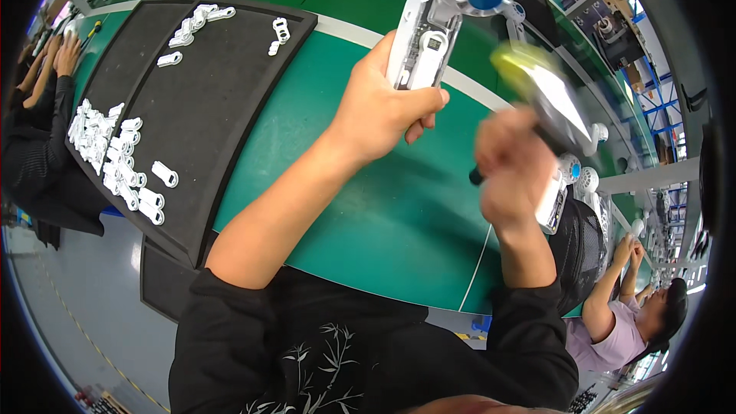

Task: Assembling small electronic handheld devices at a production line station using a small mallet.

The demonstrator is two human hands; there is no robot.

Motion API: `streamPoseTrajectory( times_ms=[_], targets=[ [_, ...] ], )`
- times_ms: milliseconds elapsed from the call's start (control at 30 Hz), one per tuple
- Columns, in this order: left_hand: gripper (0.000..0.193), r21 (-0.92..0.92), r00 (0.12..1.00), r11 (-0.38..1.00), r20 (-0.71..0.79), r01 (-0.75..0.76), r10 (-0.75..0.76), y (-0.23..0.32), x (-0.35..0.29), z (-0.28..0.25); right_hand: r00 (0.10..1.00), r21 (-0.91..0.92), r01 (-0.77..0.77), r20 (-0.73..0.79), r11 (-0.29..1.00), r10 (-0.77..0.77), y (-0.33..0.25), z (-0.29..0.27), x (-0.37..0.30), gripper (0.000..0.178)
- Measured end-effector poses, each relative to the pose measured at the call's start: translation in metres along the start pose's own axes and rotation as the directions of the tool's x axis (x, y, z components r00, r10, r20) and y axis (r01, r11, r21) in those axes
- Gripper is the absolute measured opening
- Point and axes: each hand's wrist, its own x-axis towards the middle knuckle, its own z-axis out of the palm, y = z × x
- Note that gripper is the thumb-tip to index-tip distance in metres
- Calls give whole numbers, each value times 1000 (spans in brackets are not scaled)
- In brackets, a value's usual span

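Note:
My left hand (376, 111) is closed round the handle of a white handheld fan (405, 34), holding it over the green table. The fan's round head, with a blue centre, points up and away. Against the handle's see-through front sits a small white piece (431, 61) with a dark window, near my thumb. To the right, my right hand (512, 161) is smeared by motion. Its fingers are wrapped round a blurred hammer-like tool (563, 100) with a yellow-green end and a grey and white body. A dark tip of it sticks out below the fist.
On the left lies a black tray (207, 92) holding several small white pieces (93, 134). More fans (589, 180) and a black mesh bag (579, 249) are at the right of the green table (345, 207). Co-workers sit at the far left and lower right (629, 322).

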Motion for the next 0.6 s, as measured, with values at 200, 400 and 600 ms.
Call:
streamPoseTrajectory(
  times_ms=[200,400,600],
  targets=[
    [31,16,998,999,51,-41,40,2,-4,5,989,77,27,144,997,-38,-8,-12,6,44],
    [33,-260,991,962,-121,-83,53,-3,6,-5,945,47,-319,89,947,314,-4,-12,20,47],
    [42,-347,995,936,-92,-57,26,-10,14,-17,906,-424,-257,208,869,369,59,19,21,39]
  ],
)
